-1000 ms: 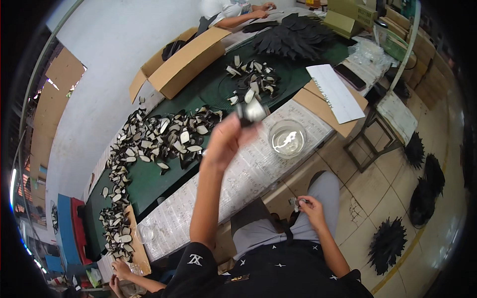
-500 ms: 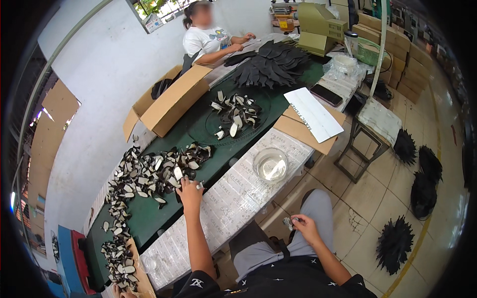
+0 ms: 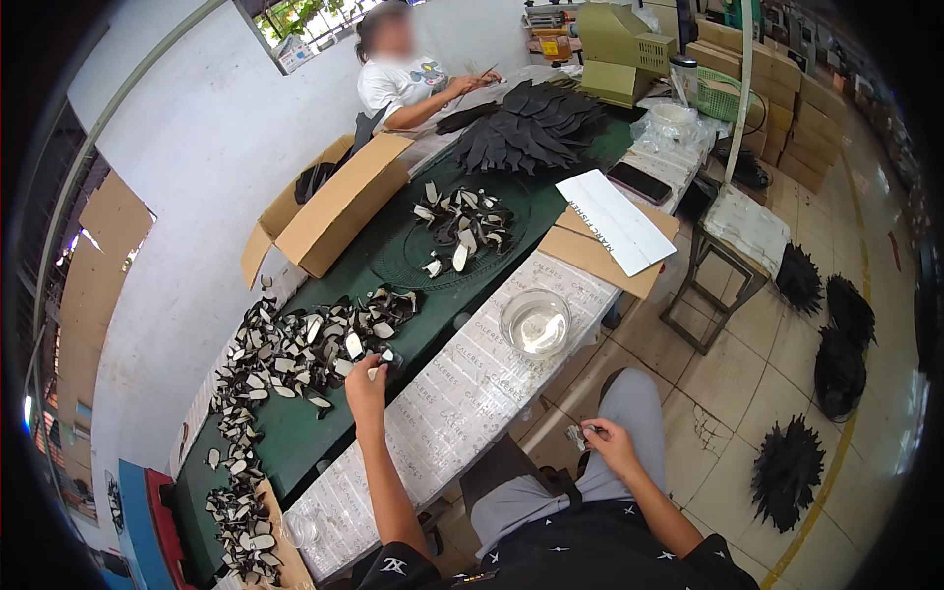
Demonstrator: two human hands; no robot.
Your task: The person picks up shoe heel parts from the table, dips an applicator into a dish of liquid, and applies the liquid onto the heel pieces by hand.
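Our left hand reaches over the green table, fingertips drawn together at a black-and-white piece; we cannot tell whether they grip it. Our right hand is low over our lap, thumb and fingers pinched on a small grey thing, too blurred for us to name. Along our side of the table runs a white-wrapped ledge. Across from us, toward the far end, a person works with both hands. We see an open cardboard box on the far edge, then a broad heap of black-and-white pieces just beyond our left hand. Farther along lies a pile of flat black pieces, with a smaller heap nearer us. A white card rests on cardboard, a clear bowl on the ledge, and beyond the card a dark phone.
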